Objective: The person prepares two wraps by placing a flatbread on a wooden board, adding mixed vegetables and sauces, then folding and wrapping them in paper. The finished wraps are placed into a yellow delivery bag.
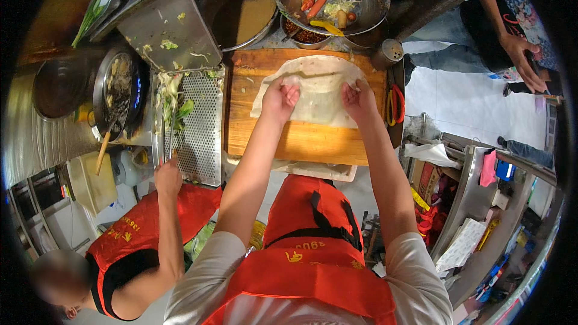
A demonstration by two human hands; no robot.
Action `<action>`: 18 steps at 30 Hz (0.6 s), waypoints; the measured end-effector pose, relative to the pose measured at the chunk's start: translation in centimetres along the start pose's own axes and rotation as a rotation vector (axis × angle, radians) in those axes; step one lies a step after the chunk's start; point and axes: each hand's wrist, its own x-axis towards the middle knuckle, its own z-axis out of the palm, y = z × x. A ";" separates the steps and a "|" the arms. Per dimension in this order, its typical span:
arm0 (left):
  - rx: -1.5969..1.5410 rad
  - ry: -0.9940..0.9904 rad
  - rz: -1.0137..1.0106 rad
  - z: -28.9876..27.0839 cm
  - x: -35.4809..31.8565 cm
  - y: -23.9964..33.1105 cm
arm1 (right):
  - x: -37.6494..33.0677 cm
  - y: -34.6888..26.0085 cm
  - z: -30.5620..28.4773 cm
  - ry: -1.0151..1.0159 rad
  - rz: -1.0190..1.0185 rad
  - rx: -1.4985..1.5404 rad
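A large pale flatbread [319, 99] is spread across the wooden board [259, 141] in front of me, with a crease running along its far part. My left hand [281, 99] is closed with curled fingers on the left part of the flatbread. On the right part, my right hand [359, 101] pinches the sheet near its side edge. Both forearms reach over the near half of the board. Between the two hands the bread lies nearly smooth, and its far edge is rounded.
Beyond the board stand a steel bowl [367, 12] with sausages and shreds, a chili bowl [308, 36] and a large pot [241, 12]. At left, a co-worker's hand [168, 174] holds tongs over a perforated tray [198, 132]. A shaker [390, 52] and red-handled scissors [395, 105] sit at right.
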 end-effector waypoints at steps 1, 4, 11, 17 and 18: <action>0.039 -0.005 0.028 0.4 0.7 0.1 | 0.1 0.1 1.4 0.074 -0.023 -0.012; 0.253 -0.024 0.140 1.9 1.0 0.0 | 0.6 0.6 1.8 0.029 -0.120 -0.140; 1.938 -0.535 1.023 1.2 -0.2 -2.5 | -1.7 5.1 0.2 -0.414 -0.959 -1.556; 1.843 -0.421 1.084 2.3 0.4 -1.7 | -2.1 5.1 -0.3 -0.318 -1.033 -1.756; 1.682 -0.414 1.102 3.2 0.0 -1.3 | -2.2 4.9 -0.5 -0.301 -0.940 -1.790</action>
